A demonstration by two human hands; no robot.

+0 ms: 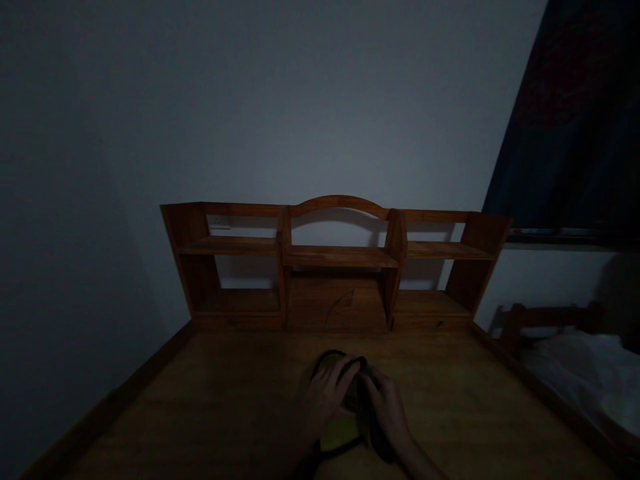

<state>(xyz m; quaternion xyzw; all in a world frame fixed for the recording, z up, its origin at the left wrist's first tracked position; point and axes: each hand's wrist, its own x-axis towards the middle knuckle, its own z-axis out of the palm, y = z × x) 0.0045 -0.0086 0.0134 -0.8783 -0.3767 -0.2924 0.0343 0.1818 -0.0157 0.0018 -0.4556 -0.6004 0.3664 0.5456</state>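
The room is very dark. My left hand and my right hand rest together near the front middle of a wooden desk. Both have fingers curled over a dark object with a rounded black rim and a yellow part that shows below my left hand. What the object is I cannot make out. The hands touch each other over it.
A wooden hutch with open shelves stands at the back of the desk against a pale wall. To the right lies a bed with white bedding and a wooden headboard. A dark curtain hangs at the upper right.
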